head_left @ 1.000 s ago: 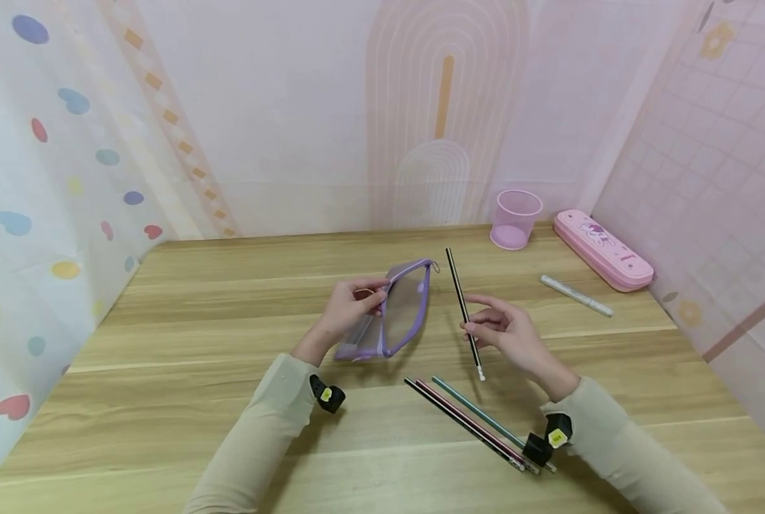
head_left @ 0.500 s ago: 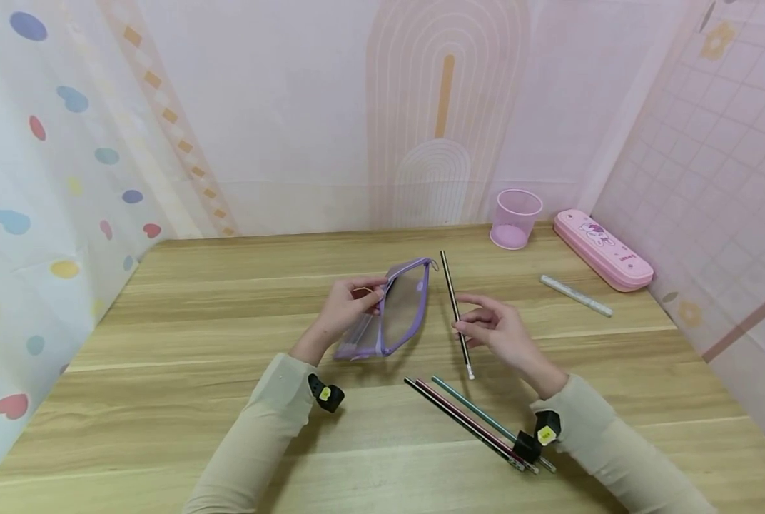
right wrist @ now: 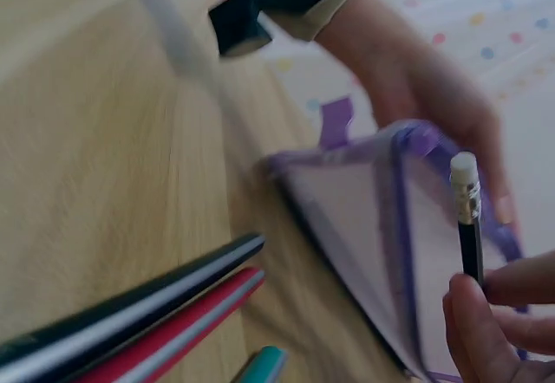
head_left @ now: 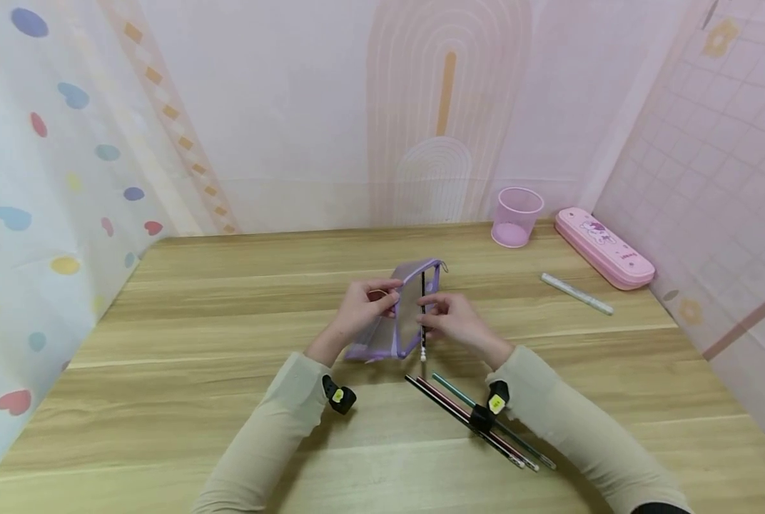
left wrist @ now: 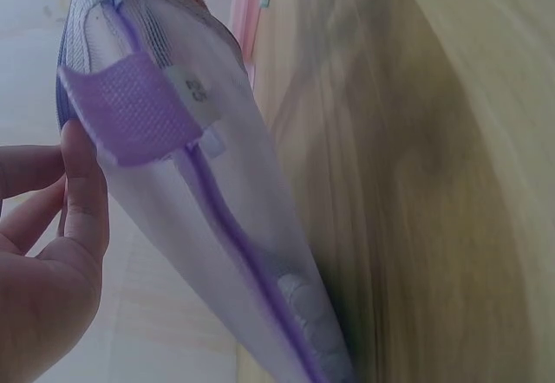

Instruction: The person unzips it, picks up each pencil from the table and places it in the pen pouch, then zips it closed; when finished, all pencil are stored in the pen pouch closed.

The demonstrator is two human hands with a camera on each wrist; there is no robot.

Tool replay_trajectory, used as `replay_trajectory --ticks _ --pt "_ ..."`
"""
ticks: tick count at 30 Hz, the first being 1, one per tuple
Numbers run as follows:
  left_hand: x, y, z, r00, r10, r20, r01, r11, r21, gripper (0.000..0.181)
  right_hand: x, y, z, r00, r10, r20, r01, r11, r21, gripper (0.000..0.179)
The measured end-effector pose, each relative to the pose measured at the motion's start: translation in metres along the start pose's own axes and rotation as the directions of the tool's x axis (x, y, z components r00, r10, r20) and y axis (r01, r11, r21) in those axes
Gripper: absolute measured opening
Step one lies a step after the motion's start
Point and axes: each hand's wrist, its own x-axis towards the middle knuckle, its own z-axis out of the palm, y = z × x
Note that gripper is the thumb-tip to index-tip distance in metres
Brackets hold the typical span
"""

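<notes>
A translucent pencil pouch (head_left: 382,335) with purple trim stands on the table, its mouth facing right. My left hand (head_left: 363,308) pinches the near edge of that mouth; the left wrist view shows the pouch's purple tab (left wrist: 139,110) beside the fingers. In my right hand (head_left: 456,321) is a black pencil (head_left: 424,343), held between thumb and fingers at the mouth. Its white eraser (right wrist: 464,168) points toward me. Whether the far tip is inside cannot be told. Below lie a black pencil (head_left: 443,404), a red pencil (right wrist: 173,331) and a teal pencil (head_left: 454,389).
At the back right stands a pink mesh cup (head_left: 516,218), with a pink pencil case (head_left: 604,250) beside it. A pale marker (head_left: 576,293) lies in front of the case. Curtains close off the back and sides of the table (head_left: 164,400).
My right hand has moved left with the black pencil, bringing it from beside the pouch to its mouth. The left hand and the pouch have shifted slightly right.
</notes>
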Motion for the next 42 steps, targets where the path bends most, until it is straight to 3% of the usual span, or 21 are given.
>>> replay_trajectory --ticks 5,12,17,21,24,27,30,32,35,37,39,42 --pt "-0.001 0.0 0.005 1.0 0.005 0.028 -0.006 0.999 0.033 0.03 0.014 0.004 0.009 0.997 -0.002 -0.073 -0.004 0.996 -0.086 0.039" --pt "-0.001 -0.002 0.005 1.0 0.004 0.029 -0.005 1.0 0.03 0.031 0.022 0.002 0.02 0.996 -0.031 -0.084 0.021 0.992 -0.123 0.036" --pt "-0.001 -0.002 0.005 1.0 0.017 0.025 -0.018 1.0 0.025 0.03 0.023 0.0 0.022 0.993 -0.103 -0.056 0.093 0.984 -0.152 0.03" --pt "-0.002 -0.001 0.002 1.0 0.009 0.008 -0.009 1.0 0.022 0.03 0.012 0.0 0.016 0.984 -0.171 -0.043 0.162 0.974 -0.158 0.028" --pt "-0.003 0.0 -0.001 1.0 -0.008 -0.019 0.008 1.0 -0.002 0.03 -0.003 0.0 0.006 0.966 -0.259 -0.018 0.246 0.935 -0.256 0.026" --pt "-0.003 0.003 -0.005 0.999 -0.02 -0.045 0.019 1.0 -0.024 0.03 -0.022 0.002 -0.005 0.938 -0.33 0.104 0.343 0.852 -0.396 0.022" --pt "-0.004 0.005 -0.008 0.998 -0.028 -0.054 0.027 0.999 -0.021 0.031 -0.047 0.007 -0.016 0.924 -0.257 0.282 0.371 0.782 -0.502 0.025" --pt "-0.004 0.005 -0.01 0.998 -0.032 -0.057 0.032 0.999 -0.012 0.032 -0.064 0.011 -0.022 0.922 -0.136 0.362 0.329 0.768 -0.55 0.03" --pt "-0.003 0.005 -0.011 0.998 -0.031 -0.055 0.031 1.0 -0.003 0.032 -0.088 0.017 -0.032 0.913 0.009 0.408 0.265 0.747 -0.61 0.039" --pt "-0.003 0.004 -0.011 0.998 -0.03 -0.051 0.03 1.0 -0.006 0.032 -0.1 0.02 -0.038 0.91 0.041 0.412 0.251 0.737 -0.628 0.04" --pt "-0.003 0.005 -0.011 0.998 -0.027 -0.048 0.027 1.0 -0.01 0.031 -0.109 0.023 -0.042 0.907 0.029 0.42 0.27 0.725 -0.633 0.037" --pt "-0.003 0.005 -0.012 0.998 -0.029 -0.047 0.029 0.999 -0.015 0.031 -0.119 0.028 -0.045 0.906 -0.005 0.423 0.292 0.732 -0.616 0.028"
